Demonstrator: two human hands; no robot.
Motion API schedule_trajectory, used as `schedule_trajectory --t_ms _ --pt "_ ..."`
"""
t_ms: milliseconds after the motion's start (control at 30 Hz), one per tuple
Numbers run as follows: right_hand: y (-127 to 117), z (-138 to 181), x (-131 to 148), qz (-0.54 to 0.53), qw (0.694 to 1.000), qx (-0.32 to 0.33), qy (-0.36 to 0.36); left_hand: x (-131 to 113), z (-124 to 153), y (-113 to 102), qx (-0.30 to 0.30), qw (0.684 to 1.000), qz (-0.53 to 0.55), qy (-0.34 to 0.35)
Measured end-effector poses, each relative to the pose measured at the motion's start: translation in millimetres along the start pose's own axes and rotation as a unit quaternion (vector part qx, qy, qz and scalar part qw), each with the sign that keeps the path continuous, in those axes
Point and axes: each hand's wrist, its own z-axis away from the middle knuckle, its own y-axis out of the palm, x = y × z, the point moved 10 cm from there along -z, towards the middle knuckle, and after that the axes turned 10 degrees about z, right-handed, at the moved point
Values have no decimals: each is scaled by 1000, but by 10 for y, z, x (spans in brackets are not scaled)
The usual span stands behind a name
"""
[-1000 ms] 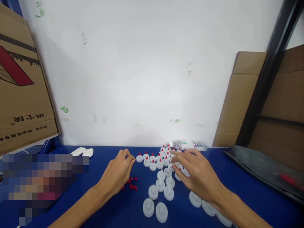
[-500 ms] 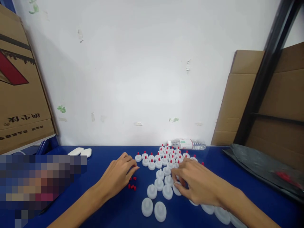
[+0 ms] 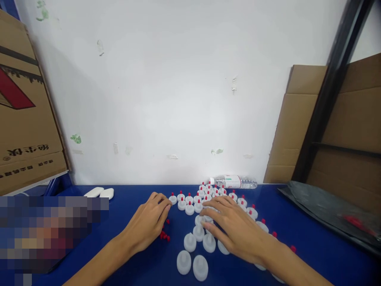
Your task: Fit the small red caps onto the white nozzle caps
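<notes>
Several white plastic caps [image 3: 190, 207] with red tips stand in rows on the blue table [image 3: 125, 198]; several plain white caps [image 3: 183, 262] without tips stand nearer me. My right hand [image 3: 235, 230] lies over the middle caps, fingers curled down onto a white cap [image 3: 199, 219]. My left hand [image 3: 149, 224] rests on the table to the left, fingers curled, beside a small heap of loose red tips [image 3: 164, 236]. What its fingertips pinch is hidden.
A clear water bottle [image 3: 233, 182] lies by the white wall. Two white oval pieces [image 3: 99, 193] sit at the back left. Cardboard boxes [image 3: 24, 111] stand left and right, a black post [image 3: 330, 87] and a dark sheet [image 3: 330, 210] at the right.
My right hand has slid left and nearer across the caps, uncovering capped pieces on the right. My left hand stayed almost still by the red tips.
</notes>
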Motion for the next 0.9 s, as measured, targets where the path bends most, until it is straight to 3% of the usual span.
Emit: schedule_trajectory --t_ms 267,400,600,767,900 --pt "428 63 -230 -19 992 101 73 3 9 -4 -20 1000 22 9" --pt "509 -73 -240 -13 993 99 59 -37 22 -24 -27 999 29 28" --pt "266 -398 -146 1 998 59 9 -91 35 -139 -56 997 38 45" --pt "-160 -650 -130 7 1000 -6 22 -158 63 -325 -118 989 71 48" --pt "-303 -737 19 -7 999 -44 15 -216 98 -414 -150 982 107 39"
